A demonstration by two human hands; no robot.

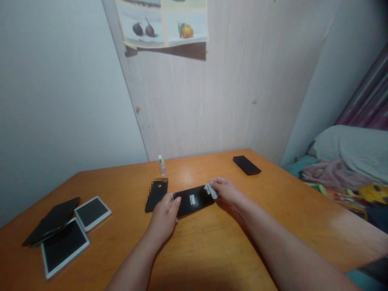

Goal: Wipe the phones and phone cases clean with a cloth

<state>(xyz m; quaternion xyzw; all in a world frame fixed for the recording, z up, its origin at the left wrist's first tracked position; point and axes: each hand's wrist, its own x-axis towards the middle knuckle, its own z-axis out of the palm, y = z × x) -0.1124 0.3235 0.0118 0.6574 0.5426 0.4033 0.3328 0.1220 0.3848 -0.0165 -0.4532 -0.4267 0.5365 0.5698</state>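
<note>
A black smartphone (pixel 197 202) lies sideways in front of me, its dark screen facing up with a pale reflection in the middle. My left hand (pixel 165 212) grips its left end, thumb on the front edge. Between the fingers of my right hand (pixel 226 190) is a crumpled light-grey cloth or tissue (pixel 211 190), which touches the phone's right end. Just behind my left hand a black phone case (pixel 157 197) with a small hole lies flat. Farther back, a small clear bottle (pixel 162 166) with a pale cap stands upright.
On the left of the wooden table (pixel 194 258) lie two white-framed tablets, a smaller one (pixel 93 212) and a larger one (pixel 65 247), partly under a dark folder-like cover (pixel 56 218). Another dark phone (pixel 247 165) lies at the back right. Bedding (pixel 351 151) is beyond the right edge.
</note>
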